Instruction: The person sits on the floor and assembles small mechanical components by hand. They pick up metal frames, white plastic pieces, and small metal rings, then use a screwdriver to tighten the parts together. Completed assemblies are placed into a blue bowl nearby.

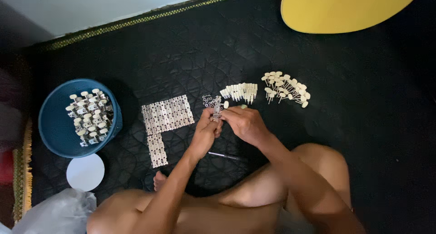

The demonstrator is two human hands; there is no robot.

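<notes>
— Black quilted mat [318, 125] covers the floor, pale wall strip at top. What lies on it?

— Yellow disc [340, 7], blue bowl [54, 129] of finished tuners, plates [167, 113], pegs [286, 88].

— Hands?

— Left hand [205, 133] and right hand [245, 124] both pinch one plate [217, 109], fingers closed, above the mat's middle.

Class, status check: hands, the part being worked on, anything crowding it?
Left hand and right hand both grip one metal tuner plate. Plates row left, cream-knobbed pegs just beyond. Screwdriver lies under the wrists.
</notes>
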